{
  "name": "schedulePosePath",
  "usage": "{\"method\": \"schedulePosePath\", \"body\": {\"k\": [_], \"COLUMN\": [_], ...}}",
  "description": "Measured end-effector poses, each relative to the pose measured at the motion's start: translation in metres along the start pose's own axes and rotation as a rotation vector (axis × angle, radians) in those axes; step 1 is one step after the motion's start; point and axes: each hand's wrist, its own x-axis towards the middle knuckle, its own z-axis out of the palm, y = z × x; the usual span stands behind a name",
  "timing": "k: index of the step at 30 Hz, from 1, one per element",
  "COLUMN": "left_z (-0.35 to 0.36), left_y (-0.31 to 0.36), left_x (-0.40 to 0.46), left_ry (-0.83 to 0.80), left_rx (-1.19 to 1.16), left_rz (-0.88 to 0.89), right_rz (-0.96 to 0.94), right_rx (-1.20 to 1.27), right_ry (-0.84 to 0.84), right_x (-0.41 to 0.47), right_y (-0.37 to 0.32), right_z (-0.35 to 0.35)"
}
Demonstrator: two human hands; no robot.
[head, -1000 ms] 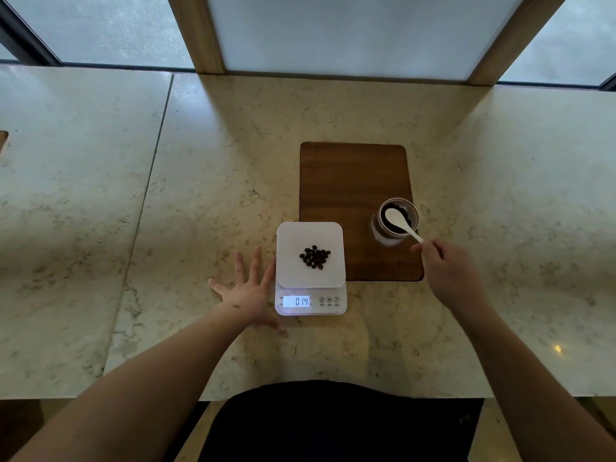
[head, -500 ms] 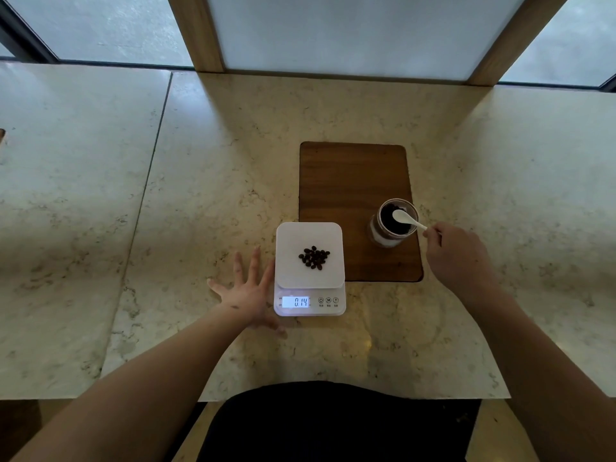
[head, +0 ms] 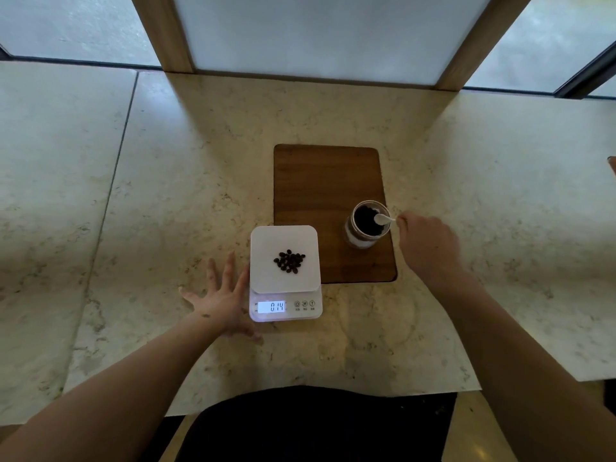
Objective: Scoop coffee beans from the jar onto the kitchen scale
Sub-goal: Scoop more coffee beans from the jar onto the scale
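Note:
A white kitchen scale (head: 266, 238) sits on the marble counter with a small heap of coffee beans (head: 289, 261) on its platform; its lit display reads 014. To its right an open glass jar (head: 357, 237) of dark beans stands on a wooden board (head: 325, 181). My right hand (head: 428, 245) is beside the jar's right side, pinching the handle of a white spoon (head: 381, 219) whose bowl dips into the jar's mouth. My left hand (head: 221, 300) lies flat on the counter, fingers spread, touching the scale's left edge.
The marble counter (head: 166, 181) runs wide to both sides, with a seam at the left. Wooden window posts (head: 163, 31) rise behind it. A small brown object (head: 612, 166) shows at the far right edge. My dark clothing is at the counter's front edge.
My right hand has moved farther from me along the jar's right side, turning the spoon so its bowl sinks lower into the jar. The left hand and scale reading are unchanged.

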Motion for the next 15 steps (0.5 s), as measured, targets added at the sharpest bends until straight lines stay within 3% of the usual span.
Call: {"method": "schedulePosePath", "body": {"k": [3, 8, 15], "left_z": [0.0, 0.001, -0.001], "left_y": [-0.001, 0.0, 0.0], "left_x": [0.0, 0.0, -0.001], "left_ry": [-0.003, 0.0, -0.017], "left_rx": [0.011, 0.016, 0.01], "left_rz": [-0.002, -0.002, -0.02], "right_rz": [-0.03, -0.008, 0.071], "right_rx": [-0.003, 0.004, 0.193], "right_ry": [0.07, -0.029, -0.172], "right_x": [0.002, 0.005, 0.008], "right_y": [0.001, 0.004, 0.006], "right_z": [0.002, 0.017, 0.03]}}
